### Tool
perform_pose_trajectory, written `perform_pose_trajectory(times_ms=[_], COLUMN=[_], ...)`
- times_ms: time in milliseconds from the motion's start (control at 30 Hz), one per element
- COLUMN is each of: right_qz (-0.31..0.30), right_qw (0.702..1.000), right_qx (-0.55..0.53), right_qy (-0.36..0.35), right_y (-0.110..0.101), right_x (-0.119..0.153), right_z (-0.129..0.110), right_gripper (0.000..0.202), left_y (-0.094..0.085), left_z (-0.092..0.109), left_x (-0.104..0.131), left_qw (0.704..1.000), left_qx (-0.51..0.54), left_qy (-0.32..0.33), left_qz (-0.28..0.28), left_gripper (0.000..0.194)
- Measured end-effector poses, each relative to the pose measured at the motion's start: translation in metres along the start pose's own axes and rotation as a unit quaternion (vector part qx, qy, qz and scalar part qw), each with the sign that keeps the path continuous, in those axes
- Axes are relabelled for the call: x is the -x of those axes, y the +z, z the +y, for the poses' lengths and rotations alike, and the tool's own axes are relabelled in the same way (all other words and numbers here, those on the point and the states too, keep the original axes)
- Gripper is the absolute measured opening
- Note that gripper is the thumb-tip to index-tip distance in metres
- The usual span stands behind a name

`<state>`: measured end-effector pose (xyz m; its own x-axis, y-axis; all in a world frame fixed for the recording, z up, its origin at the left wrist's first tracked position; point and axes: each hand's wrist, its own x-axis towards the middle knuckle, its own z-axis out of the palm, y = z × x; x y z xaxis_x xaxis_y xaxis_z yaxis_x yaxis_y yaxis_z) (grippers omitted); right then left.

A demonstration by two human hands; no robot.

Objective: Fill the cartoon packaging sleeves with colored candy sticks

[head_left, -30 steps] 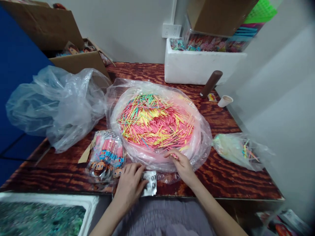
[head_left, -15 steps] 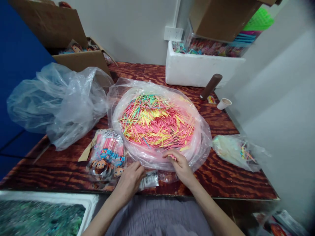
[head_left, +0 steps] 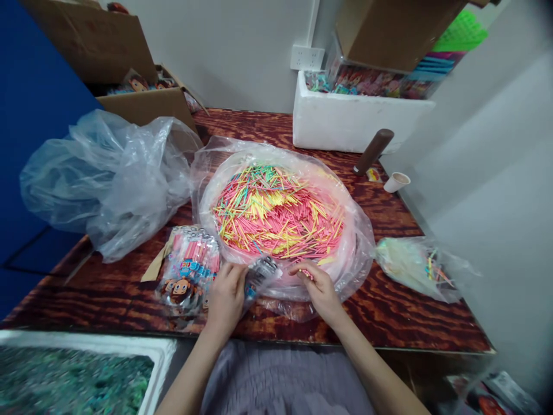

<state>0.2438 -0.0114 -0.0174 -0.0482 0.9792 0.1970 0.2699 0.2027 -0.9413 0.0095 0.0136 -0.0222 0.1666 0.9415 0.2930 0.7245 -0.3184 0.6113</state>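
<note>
Pink basin [head_left: 345,262] (plastic-lined) — heaped coloured sticks [head_left: 279,210].

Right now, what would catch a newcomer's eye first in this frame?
The big heap of pink, yellow and green sticks in a plastic-lined basin at the table's centre. At its near rim, the left hand lifts a small clear packet while the right hand pinches a few sticks. A stack of filled cartoon packets lies at left.
</note>
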Motion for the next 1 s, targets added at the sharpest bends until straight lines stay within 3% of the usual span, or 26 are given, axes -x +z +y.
perform_pose_trajectory(times_ms=[100,167,300,433,633,833,1000], right_qz=[-0.002,-0.004,-0.003,-0.003,-0.003,-0.004,-0.003], right_qw=[1.000,1.000,1.000,1.000,1.000,1.000,1.000], right_qx=[0.005,0.008,0.006,-0.003,-0.005,-0.005,0.002], right_qy=[-0.006,-0.005,0.001,0.001,-0.005,-0.012,-0.006], right_y=[-0.001,-0.002,-0.002,-0.002,-0.002,-0.002,-0.003], right_x=[0.000,0.000,0.000,0.000,0.000,-0.001,-0.001], right_z=[0.002,0.002,0.000,-0.001,0.000,0.000,-0.001], right_gripper=[0.021,0.021,0.019,0.019,0.020,0.019,0.019], left_y=[0.021,0.023,0.013,0.005,0.014,0.030,0.034], left_z=[-0.007,-0.005,0.011,0.023,0.015,0.001,-0.003], left_x=[-0.008,-0.014,-0.029,-0.031,-0.019,-0.024,-0.028], left_qw=[0.995,0.994,0.996,0.984,0.986,0.996,0.993], left_qx=[-0.097,-0.104,0.011,0.120,0.140,0.035,0.018], left_qy=[-0.003,0.005,0.025,-0.007,-0.002,0.039,0.066], left_qz=[0.004,0.032,0.089,0.131,0.090,0.072,0.097], left_gripper=[0.025,0.026,0.021,0.012,0.015,0.026,0.026])
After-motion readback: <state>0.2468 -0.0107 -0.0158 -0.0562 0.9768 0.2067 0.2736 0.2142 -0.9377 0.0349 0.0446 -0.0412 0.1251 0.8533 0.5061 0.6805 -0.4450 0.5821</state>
